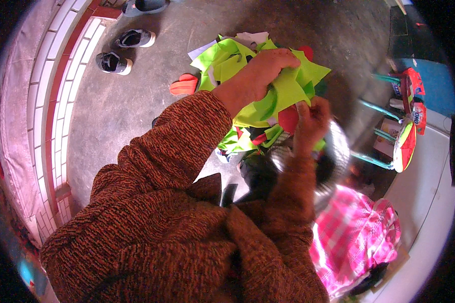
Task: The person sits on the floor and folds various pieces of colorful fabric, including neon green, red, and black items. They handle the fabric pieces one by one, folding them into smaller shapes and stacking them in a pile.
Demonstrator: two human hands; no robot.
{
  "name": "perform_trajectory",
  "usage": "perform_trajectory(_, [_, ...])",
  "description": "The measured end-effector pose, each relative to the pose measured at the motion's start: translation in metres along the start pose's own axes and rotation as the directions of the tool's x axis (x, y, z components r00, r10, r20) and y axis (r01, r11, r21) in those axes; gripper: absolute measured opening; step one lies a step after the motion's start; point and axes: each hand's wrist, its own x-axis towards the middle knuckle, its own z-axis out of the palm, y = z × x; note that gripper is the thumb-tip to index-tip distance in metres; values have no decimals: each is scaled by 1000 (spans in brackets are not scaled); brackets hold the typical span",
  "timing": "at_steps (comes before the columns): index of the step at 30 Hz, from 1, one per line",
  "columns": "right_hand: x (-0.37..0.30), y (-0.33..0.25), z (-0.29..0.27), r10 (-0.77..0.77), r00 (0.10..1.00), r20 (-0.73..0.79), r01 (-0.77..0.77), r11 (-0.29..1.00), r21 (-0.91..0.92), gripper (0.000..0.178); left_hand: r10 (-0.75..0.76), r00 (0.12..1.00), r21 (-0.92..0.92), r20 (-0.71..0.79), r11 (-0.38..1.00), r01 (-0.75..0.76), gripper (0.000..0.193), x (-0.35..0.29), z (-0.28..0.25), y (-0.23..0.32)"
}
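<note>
A heap of bright yellow-green cloth pieces point(220, 55) lies in front of me, with bits of white, black and red among them. Across its top reaches my left hand point(260, 73), back upward and fingers curled over a yellow-green cloth piece point(290, 86). The undersides of those fingers are hidden. Lower and to the right, my right hand point(312, 121) pinches the near edge of the same piece between thumb and fingers. Beside that hand sits a round red piece point(288, 119). Brown knitted sleeves cover both my arms.
An orange-red cloth shape point(183, 85) lies on the concrete floor left of the heap. Dark shoes point(135, 38) stand at the far left. At right are a basket point(338, 146), a pink checked cloth point(356, 235) and a rack point(394, 121) holding colourful packets.
</note>
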Motion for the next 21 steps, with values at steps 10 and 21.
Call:
perform_trajectory(10, [6, -4, -1, 112, 994, 14, -113, 969, 218, 15, -441, 895, 87, 63, 896, 436, 41, 5, -3, 44])
perform_trajectory(21, [5, 18, -6, 211, 967, 141, -225, 970, 90, 24, -224, 965, 145, 135, 968, 204, 23, 4, 7, 20])
